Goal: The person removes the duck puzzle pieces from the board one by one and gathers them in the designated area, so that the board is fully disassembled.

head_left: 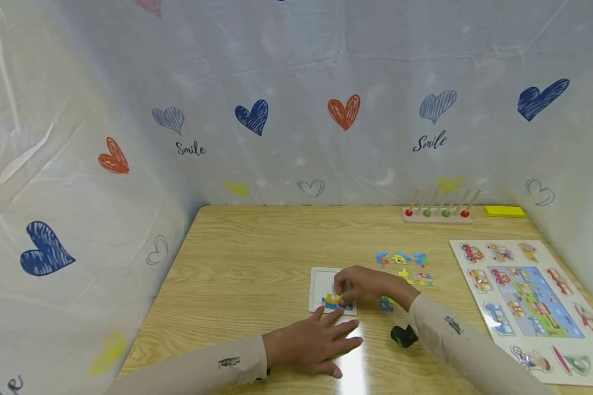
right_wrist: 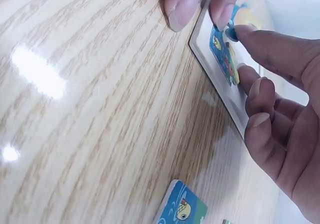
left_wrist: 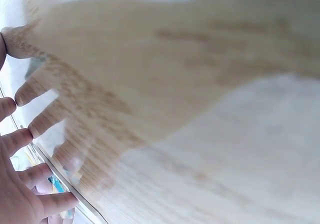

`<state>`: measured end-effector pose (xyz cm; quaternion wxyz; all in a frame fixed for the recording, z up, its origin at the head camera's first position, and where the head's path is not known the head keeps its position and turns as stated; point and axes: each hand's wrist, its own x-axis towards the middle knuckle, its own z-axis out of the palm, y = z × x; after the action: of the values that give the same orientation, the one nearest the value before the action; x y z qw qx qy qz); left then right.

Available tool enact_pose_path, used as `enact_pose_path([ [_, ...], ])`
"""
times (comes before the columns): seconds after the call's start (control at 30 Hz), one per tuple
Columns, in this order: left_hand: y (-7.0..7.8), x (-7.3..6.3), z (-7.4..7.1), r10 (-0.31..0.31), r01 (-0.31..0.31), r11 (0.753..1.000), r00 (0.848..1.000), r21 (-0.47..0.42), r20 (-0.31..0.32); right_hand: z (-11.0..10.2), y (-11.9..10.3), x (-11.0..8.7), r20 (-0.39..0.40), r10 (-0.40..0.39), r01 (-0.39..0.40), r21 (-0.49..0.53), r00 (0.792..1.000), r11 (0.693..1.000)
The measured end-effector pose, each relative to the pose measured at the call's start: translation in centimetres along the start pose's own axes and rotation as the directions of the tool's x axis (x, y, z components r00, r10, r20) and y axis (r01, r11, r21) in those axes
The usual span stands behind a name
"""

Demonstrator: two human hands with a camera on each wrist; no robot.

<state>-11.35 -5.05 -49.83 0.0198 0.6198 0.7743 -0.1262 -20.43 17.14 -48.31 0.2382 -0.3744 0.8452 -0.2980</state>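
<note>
A small white puzzle tray (head_left: pixel 318 282) lies on the table with joined blue and yellow jigsaw pieces (head_left: pixel 331 300) along its near side. My right hand (head_left: pixel 368 284) reaches over the tray from the right. In the right wrist view, its thumb and forefinger pinch a blue and yellow jigsaw piece (right_wrist: pixel 231 33) at the joined ones. My left hand (head_left: pixel 321 343) lies palm down with fingers spread, fingertips at the tray's near edge. Two left fingertips (right_wrist: pixel 226 15) also show in the right wrist view, one right against the pieces. The right fingers partly hide the pinched piece.
Several loose jigsaw pieces (head_left: pixel 401 258) lie right of the tray, and another blue piece (head_left: pixel 386 304) sits near my right wrist. A black object (head_left: pixel 403 336) is by the right sleeve. Farther right are a large picture board (head_left: pixel 479 307), a pegged wooden stand (head_left: pixel 437 218) and a yellow block (head_left: pixel 504 212).
</note>
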Motion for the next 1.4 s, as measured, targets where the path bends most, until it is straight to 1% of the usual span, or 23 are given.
enact_pose_path([
  [0.2,0.0,0.1,-0.1,0.003,-0.003,1.0,1.0,-0.005,0.006,0.2,0.8,0.1,0.026,-0.028,0.026,0.086,0.999,0.996],
  [0.33,-0.1,0.1,0.0,0.001,-0.001,1.0,1.0,-0.011,0.006,0.3,1.2,-0.1,0.017,-0.049,0.046,0.138,0.999,0.989],
  [0.57,0.0,0.1,0.1,0.003,-0.003,1.0,1.0,-0.003,0.011,0.5,0.9,-0.3,-0.013,-0.013,0.016,0.264,1.0,0.964],
  [0.67,-0.1,0.2,0.1,0.003,-0.003,1.0,1.0,0.003,0.017,0.5,0.8,-0.4,-0.046,-0.016,0.027,0.26,0.999,0.965],
  [0.8,-0.1,0.3,0.2,0.002,-0.002,1.0,1.0,0.004,0.022,0.4,1.0,-0.7,-0.077,-0.034,0.051,0.229,0.996,0.972],
  [0.93,-0.1,0.3,0.1,0.0,0.0,1.0,1.0,0.004,0.021,0.3,1.2,-1.1,-0.085,-0.035,0.053,0.226,0.996,0.973],
  [1.13,0.0,0.2,0.1,-0.002,0.002,1.0,1.0,0.012,0.011,0.3,1.5,-1.6,-0.098,-0.018,0.042,0.247,0.995,0.968],
  [1.2,0.0,0.2,0.2,-0.001,0.001,1.0,1.0,0.02,0.004,0.2,1.6,-1.8,-0.099,-0.002,0.028,0.254,0.995,0.967],
  [1.33,0.0,0.2,0.3,0.002,-0.002,1.0,1.0,0.028,0.0,0.0,1.8,-2.4,-0.11,0.006,0.024,0.268,0.994,0.963],
  [1.4,0.0,0.2,0.2,0.0,0.0,1.0,1.0,0.026,0.007,-0.1,1.9,-2.8,-0.117,0.01,0.022,0.271,0.993,0.962],
])
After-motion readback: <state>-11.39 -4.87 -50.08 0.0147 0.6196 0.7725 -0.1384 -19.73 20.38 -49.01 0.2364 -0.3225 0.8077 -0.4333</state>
